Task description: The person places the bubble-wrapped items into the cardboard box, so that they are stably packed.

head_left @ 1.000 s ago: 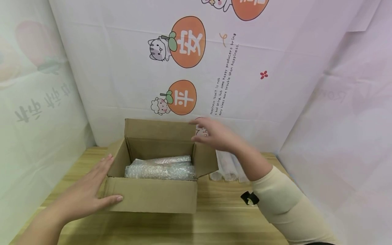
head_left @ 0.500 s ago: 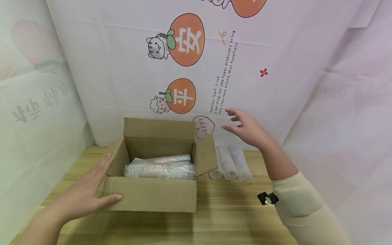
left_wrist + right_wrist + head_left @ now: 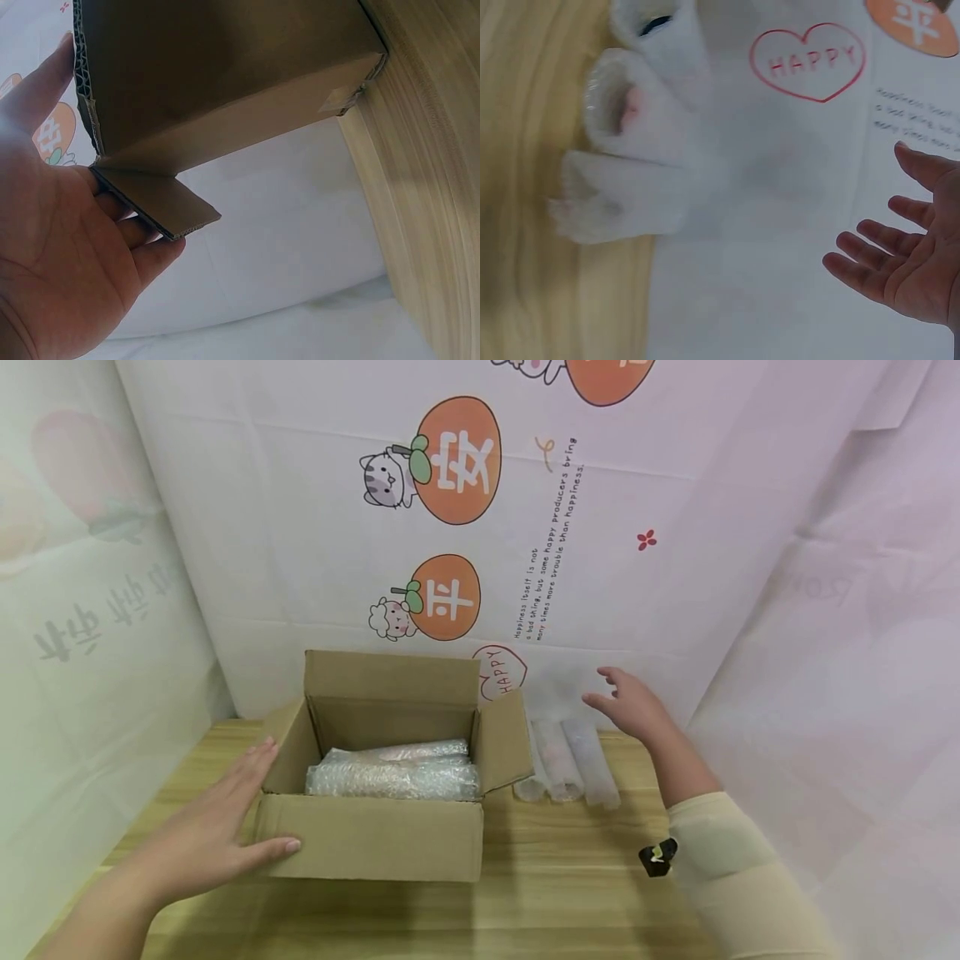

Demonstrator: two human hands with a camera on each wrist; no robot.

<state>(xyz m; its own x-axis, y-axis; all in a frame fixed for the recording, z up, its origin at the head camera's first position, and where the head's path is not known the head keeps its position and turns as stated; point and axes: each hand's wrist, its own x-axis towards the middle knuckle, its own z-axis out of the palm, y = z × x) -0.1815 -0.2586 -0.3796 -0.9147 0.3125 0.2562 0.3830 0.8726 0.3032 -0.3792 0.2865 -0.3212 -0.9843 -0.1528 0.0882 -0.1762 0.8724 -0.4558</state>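
An open cardboard box (image 3: 371, 839) stands on the table with its flaps spread. Inside lie bubble-wrapped bundles (image 3: 393, 779). My left hand (image 3: 198, 843) rests at the box's left end, thumb over the front flap. In the left wrist view, its extended fingers lie behind a side flap (image 3: 157, 201). To the right of the box, three wrapped rolls (image 3: 592, 764) lie side by side. My right hand (image 3: 633, 708) hovers beyond their far right end, fingers spread and holding nothing. The right wrist view shows the hand (image 3: 922, 262) apart from the rolls (image 3: 634, 196), whose ends look hollow.
A white printed cloth (image 3: 600, 568) hangs right behind the box and rolls, with more cloth at both sides. The wood-grain table (image 3: 555, 877) extends in front of the box. A small black clip (image 3: 657, 857) hangs by the right sleeve (image 3: 735, 852).
My right hand has moved from the box's far right corner out to the right, then lower, leaving the wrapped rolls uncovered in the head view. The left hand and box have stayed put.
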